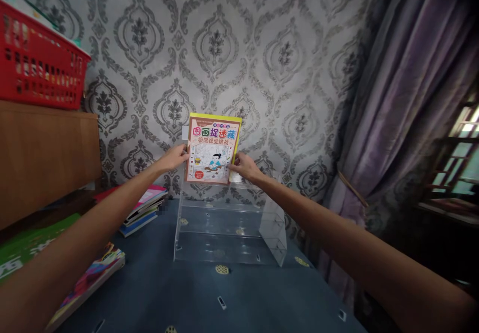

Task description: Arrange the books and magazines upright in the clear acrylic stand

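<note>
A children's picture book (212, 156) with a brown and yellow cover stands upright at the top of a clear acrylic tiered rack (220, 245). My left hand (172, 158) is closed on the book's left edge. On its right edge, my right hand (245, 166) pinches the cover between thumb and fingers. The book's lower edge is level with the rack's top tier; whether it rests there or is held just above, I cannot tell. The lower tiers of the rack hold no books.
Stacked books (144, 208) lie left of the rack on a dark blue patterned cloth (187, 293). Nearer are a green book (33, 248) and a thick colourful book (97, 278). A red basket (41, 68) sits on a wooden cabinet (48, 148). A purple curtain (389, 83) hangs at right.
</note>
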The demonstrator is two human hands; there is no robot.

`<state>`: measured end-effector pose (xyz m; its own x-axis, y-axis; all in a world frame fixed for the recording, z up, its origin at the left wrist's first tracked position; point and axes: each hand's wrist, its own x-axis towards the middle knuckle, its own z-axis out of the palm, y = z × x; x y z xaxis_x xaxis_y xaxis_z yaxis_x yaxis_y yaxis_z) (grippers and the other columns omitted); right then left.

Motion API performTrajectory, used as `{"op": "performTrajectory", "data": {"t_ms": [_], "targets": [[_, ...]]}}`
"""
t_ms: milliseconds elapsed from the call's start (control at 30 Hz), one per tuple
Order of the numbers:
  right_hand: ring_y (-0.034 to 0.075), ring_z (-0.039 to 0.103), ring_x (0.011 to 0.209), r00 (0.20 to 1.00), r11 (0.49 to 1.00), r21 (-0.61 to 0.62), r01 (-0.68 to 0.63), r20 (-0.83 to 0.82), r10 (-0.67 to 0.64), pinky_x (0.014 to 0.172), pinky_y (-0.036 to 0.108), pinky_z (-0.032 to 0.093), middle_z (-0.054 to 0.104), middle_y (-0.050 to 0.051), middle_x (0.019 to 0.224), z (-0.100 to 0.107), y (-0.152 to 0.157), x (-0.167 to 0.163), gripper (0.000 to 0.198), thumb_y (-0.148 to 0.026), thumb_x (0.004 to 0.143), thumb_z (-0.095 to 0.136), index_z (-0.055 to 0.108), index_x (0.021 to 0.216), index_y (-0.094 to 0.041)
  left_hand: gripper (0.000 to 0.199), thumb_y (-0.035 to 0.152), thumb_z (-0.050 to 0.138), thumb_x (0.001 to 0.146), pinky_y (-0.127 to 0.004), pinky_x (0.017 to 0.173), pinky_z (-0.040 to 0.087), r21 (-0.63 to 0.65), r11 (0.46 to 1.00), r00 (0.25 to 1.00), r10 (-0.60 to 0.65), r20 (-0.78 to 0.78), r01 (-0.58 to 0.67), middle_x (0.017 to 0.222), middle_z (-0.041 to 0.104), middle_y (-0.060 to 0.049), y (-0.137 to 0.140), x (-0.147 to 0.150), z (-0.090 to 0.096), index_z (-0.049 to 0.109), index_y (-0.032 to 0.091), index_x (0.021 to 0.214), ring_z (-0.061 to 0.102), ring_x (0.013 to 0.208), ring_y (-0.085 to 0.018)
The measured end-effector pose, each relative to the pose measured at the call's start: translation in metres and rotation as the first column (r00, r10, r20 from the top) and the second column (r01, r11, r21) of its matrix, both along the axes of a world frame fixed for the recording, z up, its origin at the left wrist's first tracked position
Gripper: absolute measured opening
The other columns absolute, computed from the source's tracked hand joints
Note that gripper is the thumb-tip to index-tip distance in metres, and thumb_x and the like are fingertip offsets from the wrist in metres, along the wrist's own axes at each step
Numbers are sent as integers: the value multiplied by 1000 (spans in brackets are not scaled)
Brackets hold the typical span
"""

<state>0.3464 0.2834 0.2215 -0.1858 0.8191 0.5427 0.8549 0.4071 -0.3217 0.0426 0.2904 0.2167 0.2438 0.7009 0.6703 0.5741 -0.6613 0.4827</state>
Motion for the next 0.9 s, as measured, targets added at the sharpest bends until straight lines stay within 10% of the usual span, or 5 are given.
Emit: {"op": "performTrajectory", "data": {"t_ms": [900], "targets": [[17,59,70,996,996,15,-94,8,93,62,24,42,68,1,75,2,13,11,11,-26,77,71,67,80,-17,18,30,58,75,-34,78,54,1,997,993,74,-93,-75,85,74,-5,-4,4,6,66,17,84,68,85,-25]]}}
